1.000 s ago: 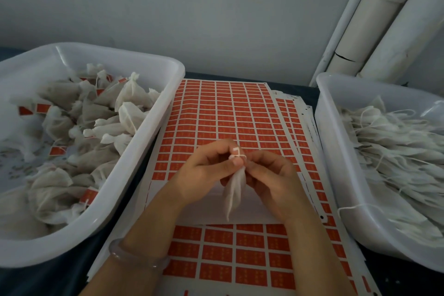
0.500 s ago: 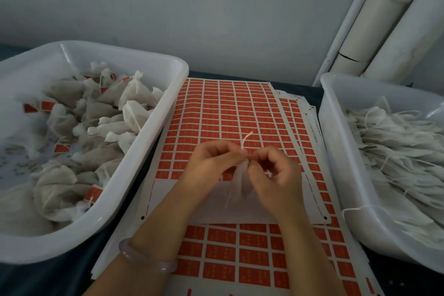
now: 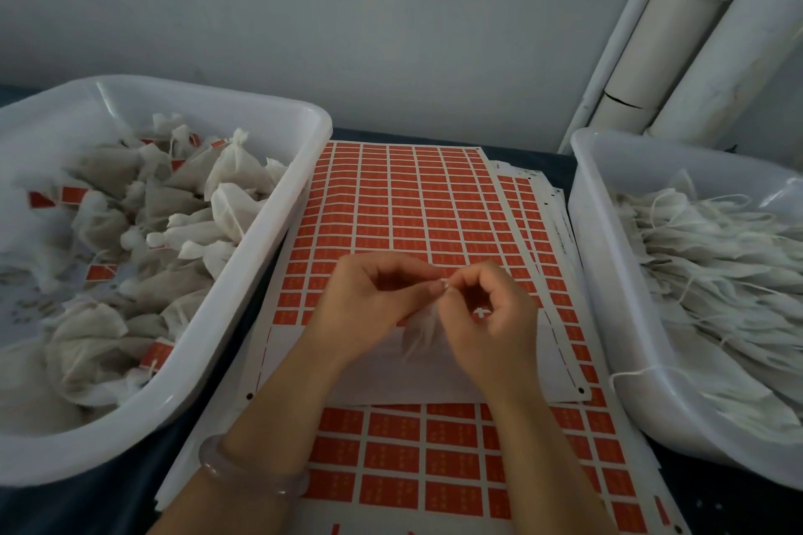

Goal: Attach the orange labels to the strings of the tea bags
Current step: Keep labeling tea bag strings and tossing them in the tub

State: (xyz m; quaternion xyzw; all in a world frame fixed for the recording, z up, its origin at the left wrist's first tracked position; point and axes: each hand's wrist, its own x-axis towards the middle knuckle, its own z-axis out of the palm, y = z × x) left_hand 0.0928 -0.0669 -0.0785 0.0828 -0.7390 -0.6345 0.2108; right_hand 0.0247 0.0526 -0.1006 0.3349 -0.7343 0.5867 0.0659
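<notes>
A white left tub [image 3: 278, 230] sits at the counter's [image 3: 78, 508] left edge and a white right tub [image 3: 608, 282] at its right edge. Pale tubes [image 3: 678, 39] stand by the grey wall [image 3: 347, 13] at the back right corner.

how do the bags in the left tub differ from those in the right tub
The puffed bags in the left tub are full and bunched at the neck; the flat bags in the right tub lie limp and layered. Orange labels show among the puffed bags; among the flat bags only bare white strings show. Both lots are white, in white plastic tubs.
</notes>
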